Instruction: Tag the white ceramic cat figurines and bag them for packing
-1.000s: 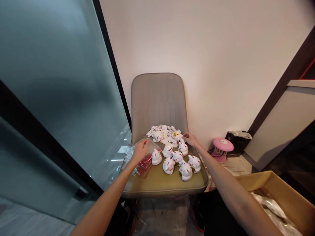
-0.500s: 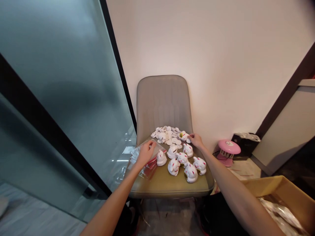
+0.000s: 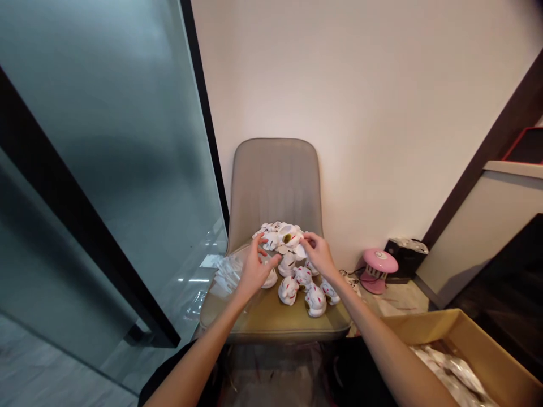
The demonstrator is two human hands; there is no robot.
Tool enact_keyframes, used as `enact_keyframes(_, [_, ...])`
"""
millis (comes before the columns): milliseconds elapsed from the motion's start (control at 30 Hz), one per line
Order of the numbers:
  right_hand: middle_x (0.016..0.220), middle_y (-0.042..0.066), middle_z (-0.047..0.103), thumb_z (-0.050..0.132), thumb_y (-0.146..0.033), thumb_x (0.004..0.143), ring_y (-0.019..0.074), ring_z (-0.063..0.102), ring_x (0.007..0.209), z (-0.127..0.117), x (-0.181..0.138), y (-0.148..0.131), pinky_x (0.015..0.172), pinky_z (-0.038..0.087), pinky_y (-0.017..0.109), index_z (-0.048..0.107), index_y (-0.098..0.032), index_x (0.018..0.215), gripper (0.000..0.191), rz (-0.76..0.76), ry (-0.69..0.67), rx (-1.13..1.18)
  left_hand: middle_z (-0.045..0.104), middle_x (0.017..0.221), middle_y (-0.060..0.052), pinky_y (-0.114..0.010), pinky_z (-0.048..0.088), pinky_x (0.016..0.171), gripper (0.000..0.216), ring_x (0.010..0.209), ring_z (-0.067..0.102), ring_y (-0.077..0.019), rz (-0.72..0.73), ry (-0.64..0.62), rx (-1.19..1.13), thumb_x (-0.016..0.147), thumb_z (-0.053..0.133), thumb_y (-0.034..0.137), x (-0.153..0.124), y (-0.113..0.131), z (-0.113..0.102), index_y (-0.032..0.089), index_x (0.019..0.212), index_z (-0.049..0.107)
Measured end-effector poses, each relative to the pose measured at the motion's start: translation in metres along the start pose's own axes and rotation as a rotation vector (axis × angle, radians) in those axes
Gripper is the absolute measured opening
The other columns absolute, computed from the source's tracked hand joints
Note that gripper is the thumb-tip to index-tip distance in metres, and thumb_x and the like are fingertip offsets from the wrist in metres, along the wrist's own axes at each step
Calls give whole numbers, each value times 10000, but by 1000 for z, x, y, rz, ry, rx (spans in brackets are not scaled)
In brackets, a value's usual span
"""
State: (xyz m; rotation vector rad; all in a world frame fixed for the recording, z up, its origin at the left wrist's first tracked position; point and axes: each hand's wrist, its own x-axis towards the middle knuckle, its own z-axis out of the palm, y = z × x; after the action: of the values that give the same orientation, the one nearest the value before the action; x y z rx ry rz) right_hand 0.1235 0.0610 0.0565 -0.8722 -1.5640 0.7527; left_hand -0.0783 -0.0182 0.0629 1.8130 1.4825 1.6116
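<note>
In my right hand point(image 3: 319, 252), the fingertips pinch the side of a white lucky cat figurine point(image 3: 289, 235) with a gold-green patch, raised over the heap. My left hand point(image 3: 255, 267) is open to the left of it, thumb and fingers spread, apart from that cat. Behind and under the held cat lies a pile of flat white discs point(image 3: 276, 226). Another white figurine point(image 3: 270, 241) lies among them beside my left fingers. Several more lucky cat figurines point(image 3: 315, 299) stand on the front of the chair seat point(image 3: 271, 326); my left hand partly hides one.
Clear plastic bags point(image 3: 229, 275) lie on the seat's left side. A glass panel point(image 3: 127, 141) stands at the left. On the floor at the right are a pink lamp-like device point(image 3: 379, 265), a black box point(image 3: 405, 257) and a yellow bin point(image 3: 428, 328) holding plastic-wrapped items.
My right hand has lifted the lucky cat and brought it left and nearer. My left hand has come off the plastic bags and opened beside the pile. The view has shifted slightly.
</note>
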Motion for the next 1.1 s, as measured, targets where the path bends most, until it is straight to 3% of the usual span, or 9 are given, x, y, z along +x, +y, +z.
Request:
enact_keyframes(100, [818, 49, 703, 600, -417, 867, 180, 624, 725, 23, -24, -23, 670, 485, 281, 689, -177, 931, 264, -25, -66, 48, 510, 1404, -113, -295, 496, 791, 789, 1045, 602, -208, -9, -34, -92, 793, 719, 382, -9, 14, 1, 253, 1470, 336])
enact_keyframes(233, [819, 40, 704, 598, -389, 879, 172, 618, 710, 38, -41, -36, 655, 472, 275, 698, -171, 976, 258, -5, -164, 70, 595, 1291, -93, -329, 486, 902, 539, 1105, 605, -226, -35, 26, -116, 862, 644, 400, -12, 20, -5, 221, 1345, 485])
enact_keyframes(400, [839, 51, 724, 662, -397, 826, 189, 624, 745, 32, -42, -31, 691, 471, 296, 729, -179, 863, 231, 104, -125, 87, 640, 1176, -79, -330, 488, 894, 513, 1035, 625, -220, -33, 25, -41, 825, 686, 403, -13, 18, -11, 205, 1267, 519])
enact_keyframes(567, [752, 38, 681, 699, -471, 777, 174, 565, 643, 25, -42, -28, 546, 416, 271, 724, -186, 857, 297, 283, -14, 266, 634, 1181, -80, -345, 478, 915, 548, 1053, 617, -235, 48, -53, 62, 790, 711, 324, -18, 16, -12, 211, 1285, 504])
enact_keyframes(800, [858, 25, 675, 693, -358, 791, 159, 591, 735, 23, -41, -40, 635, 456, 260, 708, -195, 911, 202, 209, -163, 325, 595, 1245, -91, -401, 427, 1002, 554, 1162, 546, -266, 227, -219, 198, 788, 680, 203, -23, 10, -6, 222, 1307, 487])
enact_keyframes(900, [882, 8, 662, 687, -303, 786, 149, 604, 761, 20, -42, -40, 695, 467, 264, 697, -203, 954, 195, 186, -236, 333, 594, 1247, -94, -394, 434, 997, 548, 1160, 553, -262, 220, -231, 167, 795, 655, 177, -22, 12, -5, 213, 1311, 474])
enact_keyframes(1100, [816, -14, 623, 736, -333, 753, 132, 584, 700, 21, -43, -36, 676, 461, 256, 675, -209, 986, 271, 185, -216, 361, 615, 1209, -86, -347, 461, 948, 520, 1092, 594, -237, 178, -255, 93, 821, 637, 200, -22, 18, -4, 211, 1309, 459])
